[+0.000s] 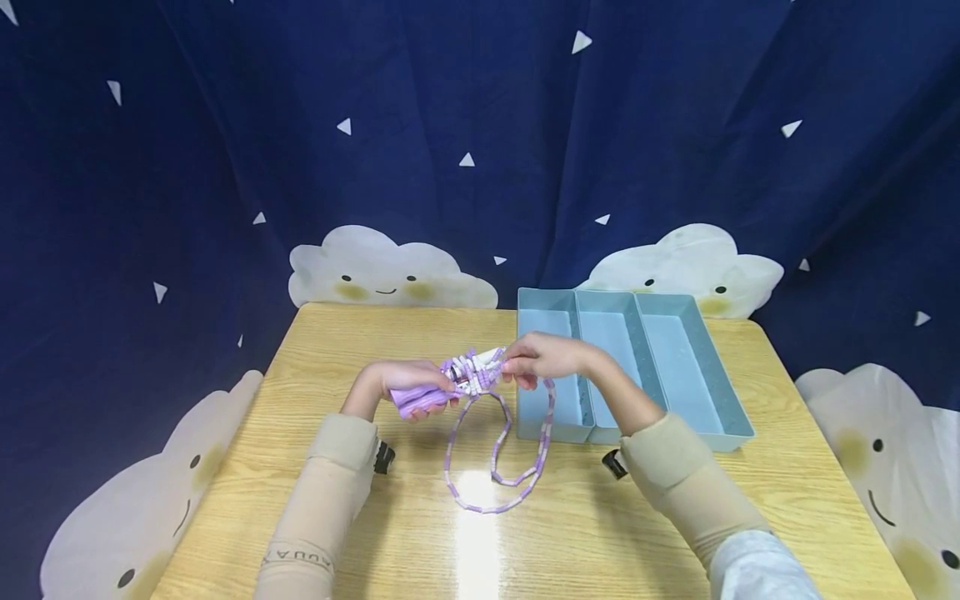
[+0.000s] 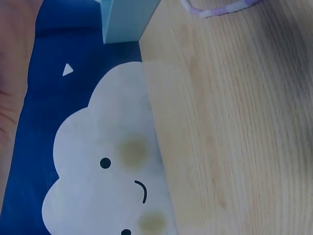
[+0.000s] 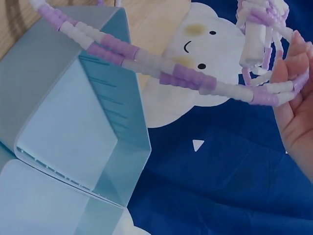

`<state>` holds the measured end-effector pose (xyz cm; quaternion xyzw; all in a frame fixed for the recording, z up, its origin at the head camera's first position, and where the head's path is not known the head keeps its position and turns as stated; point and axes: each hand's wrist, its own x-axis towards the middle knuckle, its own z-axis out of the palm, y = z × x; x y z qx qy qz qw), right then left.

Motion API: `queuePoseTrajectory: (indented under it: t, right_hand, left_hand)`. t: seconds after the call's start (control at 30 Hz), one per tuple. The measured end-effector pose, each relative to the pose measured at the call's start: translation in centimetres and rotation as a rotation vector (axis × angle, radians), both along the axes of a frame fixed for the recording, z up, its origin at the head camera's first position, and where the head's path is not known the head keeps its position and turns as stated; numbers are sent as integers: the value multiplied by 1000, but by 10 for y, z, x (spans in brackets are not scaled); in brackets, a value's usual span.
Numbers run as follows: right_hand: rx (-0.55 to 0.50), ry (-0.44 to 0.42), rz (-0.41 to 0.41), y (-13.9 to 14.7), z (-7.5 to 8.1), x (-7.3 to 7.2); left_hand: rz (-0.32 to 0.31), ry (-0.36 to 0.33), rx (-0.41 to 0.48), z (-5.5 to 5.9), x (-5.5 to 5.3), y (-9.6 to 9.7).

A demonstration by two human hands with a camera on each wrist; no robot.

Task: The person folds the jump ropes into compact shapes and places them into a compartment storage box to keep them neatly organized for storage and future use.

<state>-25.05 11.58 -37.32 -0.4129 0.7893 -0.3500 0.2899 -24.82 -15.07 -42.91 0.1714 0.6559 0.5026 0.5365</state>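
A beaded jump rope [image 1: 472, 375] in purple and white segments is partly wound into a bundle between the hands. My left hand [image 1: 408, 377] grips its purple handles [image 1: 418, 401], thumb on top. At the bundle's right side, my right hand [image 1: 546, 355] pinches a stretch of the rope. The right wrist view has doubled strands [image 3: 195, 81] running across to the fingers of the right hand [image 3: 298, 107]. A loose loop hangs toward the near side, over the wooden table. Only a short curve of rope [image 2: 222, 10] enters the left wrist view.
A blue-grey tray [image 1: 690, 367] with three long compartments stands on the wooden table [image 1: 360, 337], right beside and under the right hand. Behind the table hangs a dark blue curtain [image 1: 420, 167] with white triangles and smiling clouds.
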Motion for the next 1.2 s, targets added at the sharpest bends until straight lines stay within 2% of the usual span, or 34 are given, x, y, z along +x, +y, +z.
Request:
queuePoseTrajectory:
  t: [0.1, 0.37, 0.67, 0.8, 0.93, 1.2]
  right_hand:
    - [19, 59, 12, 0, 3, -1]
    - [30, 234, 48, -1, 6, -2]
    - [-1, 334, 84, -4, 3, -4]
    - [-36, 341, 89, -7, -1, -5]
    - [-85, 324, 83, -10, -6, -6]
    - [-168, 216, 30, -10, -12, -9]
  left_hand:
    - [-20, 2, 2, 1, 1, 2]
    - [-59, -46, 6, 3, 6, 9]
    - [-87, -41, 9, 2, 11, 12]
    - [-99, -63, 39, 0, 13, 10]
    - [-138, -72, 62, 0, 16, 10]
    - [-185, -115, 117, 6, 19, 11]
